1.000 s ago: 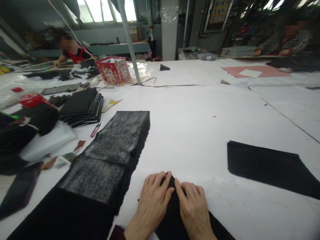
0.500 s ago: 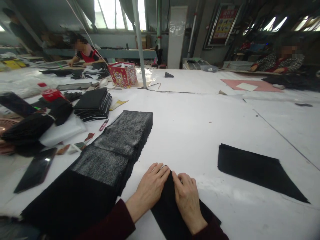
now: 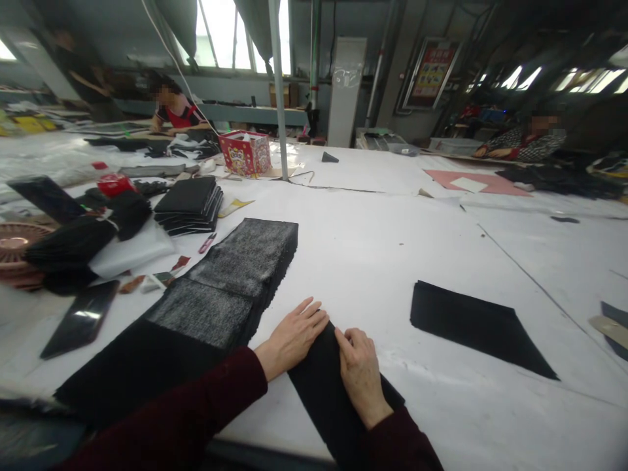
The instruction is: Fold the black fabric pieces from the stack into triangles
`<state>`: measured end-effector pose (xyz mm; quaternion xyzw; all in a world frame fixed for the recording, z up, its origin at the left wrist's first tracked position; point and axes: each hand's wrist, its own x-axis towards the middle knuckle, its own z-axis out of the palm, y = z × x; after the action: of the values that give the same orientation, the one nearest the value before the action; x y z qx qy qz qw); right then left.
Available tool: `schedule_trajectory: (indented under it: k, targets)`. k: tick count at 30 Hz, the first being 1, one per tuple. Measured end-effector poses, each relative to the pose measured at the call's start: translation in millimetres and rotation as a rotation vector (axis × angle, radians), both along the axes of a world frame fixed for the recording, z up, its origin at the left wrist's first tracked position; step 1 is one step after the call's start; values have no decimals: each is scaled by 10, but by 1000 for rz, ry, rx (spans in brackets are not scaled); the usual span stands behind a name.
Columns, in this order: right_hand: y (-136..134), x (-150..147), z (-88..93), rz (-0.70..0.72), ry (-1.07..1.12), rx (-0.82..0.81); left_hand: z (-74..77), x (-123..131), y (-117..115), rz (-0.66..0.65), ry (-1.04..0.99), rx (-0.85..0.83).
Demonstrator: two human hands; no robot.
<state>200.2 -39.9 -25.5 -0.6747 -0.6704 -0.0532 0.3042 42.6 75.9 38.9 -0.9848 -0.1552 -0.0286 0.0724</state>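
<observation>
A black fabric piece [image 3: 318, 383] lies on the white table in front of me, its narrow end pointing away. My left hand [image 3: 296, 335] rests on its far left corner, fingers stretched out and lying flat. On the right side of that piece is my right hand [image 3: 362, 374], fingers curled, with thumb and forefinger at the cloth's edge. Part of the cloth is hidden under the right hand and sleeve. To the left stands a long stack of black fabric pieces [image 3: 230, 261], greyish and speckled on top at its far part. Another black fabric piece [image 3: 475, 327] lies flat at the right.
At the left are a phone [image 3: 81, 319], a folded black stack [image 3: 189, 199], a pink-handled cutter [image 3: 207, 243] and a pink basket [image 3: 17, 242]. Beyond stand a red patterned box [image 3: 245, 155] and a pole [image 3: 279, 98]. Co-workers sit across the table.
My head view has shifted slightly, moving the table's things in the picture. My left hand has slid a little away from the right hand along the cloth's edge, widening the gap between them.
</observation>
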Motion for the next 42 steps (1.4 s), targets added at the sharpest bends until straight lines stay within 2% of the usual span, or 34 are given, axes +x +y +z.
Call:
schedule_trajectory:
  k: [15, 24, 30, 42]
  targets:
    - [-76, 19, 86, -31, 5, -53, -14, 71, -67, -51, 16, 41]
    - [-282, 98, 63, -27, -13, -63, -84, 84, -144, -59, -2, 53]
    - [-403, 138, 98, -35, -25, 9, -49, 131, -195, -104, 2, 55]
    - [-691, 266, 141, -60, -9, -39, 16, 284, -376, -166, 33, 34]
